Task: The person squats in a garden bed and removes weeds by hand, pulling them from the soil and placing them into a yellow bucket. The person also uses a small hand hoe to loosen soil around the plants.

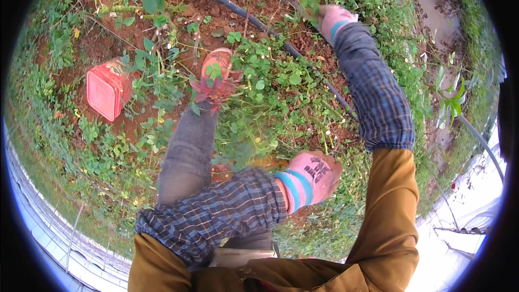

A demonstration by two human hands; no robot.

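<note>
My right hand (332, 20), in a pink knit glove with a blue cuff band, is stretched forward near a black pipe. Blurred green weeds (310, 2) stick out from its fingers. Closer to my body, my left hand (311, 179) wears a matching glove with dark print on its back. It reaches down into low leafy growth (279, 109) beside a cut green stem (325, 144). The left fingertips are hidden, so their grip cannot be made out. Checked sleeve covers (375, 89) wrap both forearms.
A pink-red square plastic container (102, 93) lies on its side at the left. Black irrigation pipes (243, 12) cross the reddish soil. My shoe (217, 63) is planted behind a red-leaved shoot (215, 89). Pruned rose-like stems (121, 8) stand at upper left. A leafy shoot (452, 99) rises at right.
</note>
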